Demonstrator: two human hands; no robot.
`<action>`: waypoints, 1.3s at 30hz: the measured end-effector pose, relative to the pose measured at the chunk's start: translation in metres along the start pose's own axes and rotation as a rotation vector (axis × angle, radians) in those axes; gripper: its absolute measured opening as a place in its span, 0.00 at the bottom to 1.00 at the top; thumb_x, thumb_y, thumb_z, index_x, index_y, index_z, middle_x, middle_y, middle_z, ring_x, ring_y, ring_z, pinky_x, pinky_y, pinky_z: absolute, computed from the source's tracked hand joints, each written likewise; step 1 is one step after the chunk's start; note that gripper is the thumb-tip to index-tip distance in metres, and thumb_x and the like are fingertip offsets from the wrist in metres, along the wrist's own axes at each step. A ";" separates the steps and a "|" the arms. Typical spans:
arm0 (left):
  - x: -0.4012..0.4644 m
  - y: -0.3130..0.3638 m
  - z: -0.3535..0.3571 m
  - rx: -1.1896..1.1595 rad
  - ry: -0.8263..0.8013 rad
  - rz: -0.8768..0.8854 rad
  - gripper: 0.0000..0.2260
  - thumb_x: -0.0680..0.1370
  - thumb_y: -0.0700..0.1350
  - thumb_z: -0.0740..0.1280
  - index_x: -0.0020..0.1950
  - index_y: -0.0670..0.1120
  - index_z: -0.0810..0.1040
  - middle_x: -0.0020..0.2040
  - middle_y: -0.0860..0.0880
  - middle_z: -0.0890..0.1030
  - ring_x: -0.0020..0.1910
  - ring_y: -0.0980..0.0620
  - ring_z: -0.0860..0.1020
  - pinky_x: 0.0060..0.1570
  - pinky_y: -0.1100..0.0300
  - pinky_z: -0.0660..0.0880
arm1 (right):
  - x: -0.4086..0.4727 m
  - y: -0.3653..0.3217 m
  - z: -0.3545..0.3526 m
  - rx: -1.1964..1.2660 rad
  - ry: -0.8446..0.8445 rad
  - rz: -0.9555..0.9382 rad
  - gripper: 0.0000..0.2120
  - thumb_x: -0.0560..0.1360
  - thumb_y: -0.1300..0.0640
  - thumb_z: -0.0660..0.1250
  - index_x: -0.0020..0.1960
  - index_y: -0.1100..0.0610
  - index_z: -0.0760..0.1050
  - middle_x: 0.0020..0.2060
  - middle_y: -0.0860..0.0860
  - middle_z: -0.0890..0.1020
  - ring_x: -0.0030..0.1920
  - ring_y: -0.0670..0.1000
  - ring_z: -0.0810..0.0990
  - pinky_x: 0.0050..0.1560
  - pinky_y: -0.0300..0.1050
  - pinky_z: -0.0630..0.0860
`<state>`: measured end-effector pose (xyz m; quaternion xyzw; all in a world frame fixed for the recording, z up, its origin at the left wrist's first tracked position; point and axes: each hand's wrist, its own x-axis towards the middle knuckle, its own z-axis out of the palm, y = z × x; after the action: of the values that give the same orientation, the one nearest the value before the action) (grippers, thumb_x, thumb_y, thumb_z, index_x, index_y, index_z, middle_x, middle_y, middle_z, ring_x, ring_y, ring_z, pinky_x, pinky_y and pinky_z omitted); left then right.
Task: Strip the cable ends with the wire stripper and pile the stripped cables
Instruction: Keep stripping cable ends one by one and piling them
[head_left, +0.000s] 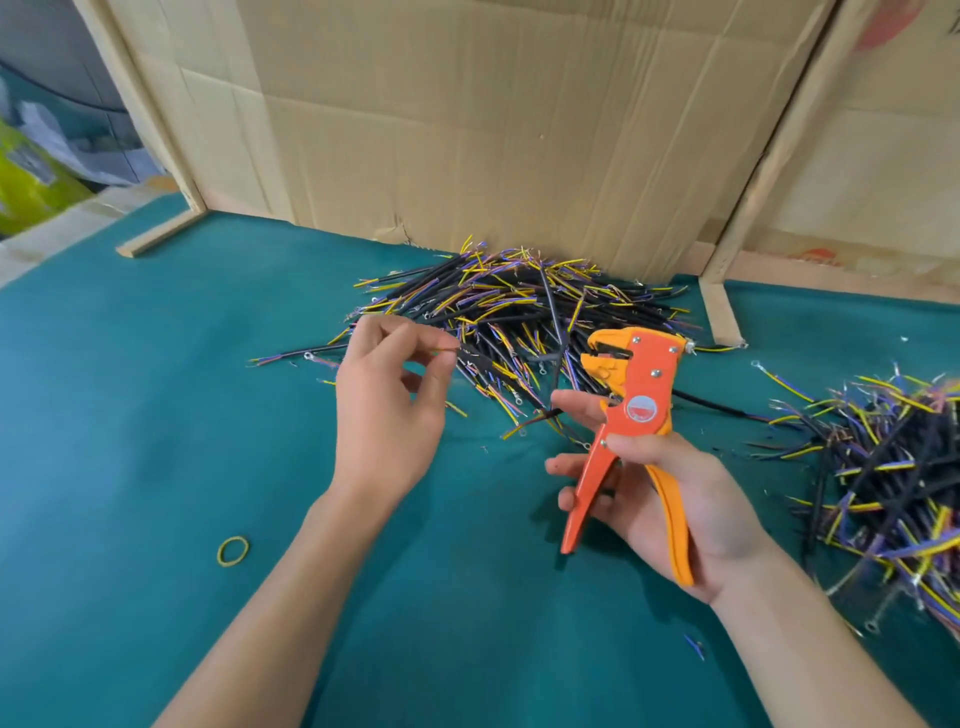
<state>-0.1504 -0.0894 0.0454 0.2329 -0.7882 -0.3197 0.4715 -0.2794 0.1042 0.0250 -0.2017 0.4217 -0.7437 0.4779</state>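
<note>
- You work at a table covered in green cloth (156, 415), with flattened cardboard sheets (493, 130) standing upright along its far edge.
- Against the cardboard, in the middle of the table, lies a big heap of short black cables (519, 312) with yellow, blue and purple wire ends sticking out.
- A second heap of cables (893, 467) lies at the right edge, well apart from the first.
- Your left hand (389, 405) hovers at the near left side of the middle heap; thumb and forefinger pinch the thin yellow end of one cable (470, 353), the other fingers loosely curled.
- Your right hand (665, 499) holds the orange wire stripper (631, 415) upright in front of the middle heap, head pointing up and to the left.
- Its fingers curl round the front handle while the yellow handle lies in the palm; the handles stand apart and the head's mouth gapes.
- The pinched cable and the stripper are apart.
- A yellow rubber band (232, 551) lies flat on the cloth near your left forearm.
</note>
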 end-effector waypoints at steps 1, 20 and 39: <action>-0.001 0.002 0.002 -0.049 -0.002 -0.032 0.10 0.79 0.36 0.69 0.48 0.51 0.81 0.47 0.57 0.77 0.45 0.54 0.80 0.40 0.70 0.74 | 0.001 0.000 0.001 -0.006 0.014 -0.008 0.22 0.71 0.61 0.68 0.64 0.60 0.81 0.66 0.56 0.80 0.50 0.61 0.85 0.44 0.55 0.82; 0.011 0.001 -0.010 -0.826 0.014 -0.555 0.03 0.78 0.34 0.69 0.48 0.40 0.82 0.41 0.44 0.86 0.40 0.52 0.85 0.34 0.67 0.78 | -0.003 -0.014 -0.003 0.240 0.013 -0.088 0.28 0.71 0.55 0.69 0.70 0.62 0.74 0.70 0.60 0.77 0.50 0.58 0.83 0.48 0.52 0.81; 0.006 0.004 -0.003 -0.940 -0.035 -0.694 0.02 0.69 0.43 0.74 0.38 0.45 0.84 0.39 0.47 0.85 0.32 0.60 0.80 0.28 0.71 0.72 | -0.005 -0.022 -0.008 0.134 0.080 -0.091 0.24 0.69 0.54 0.70 0.62 0.66 0.81 0.64 0.63 0.81 0.64 0.57 0.81 0.45 0.51 0.82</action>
<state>-0.1507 -0.0912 0.0532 0.2378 -0.4469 -0.7746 0.3790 -0.2945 0.1166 0.0393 -0.1583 0.3803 -0.7985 0.4389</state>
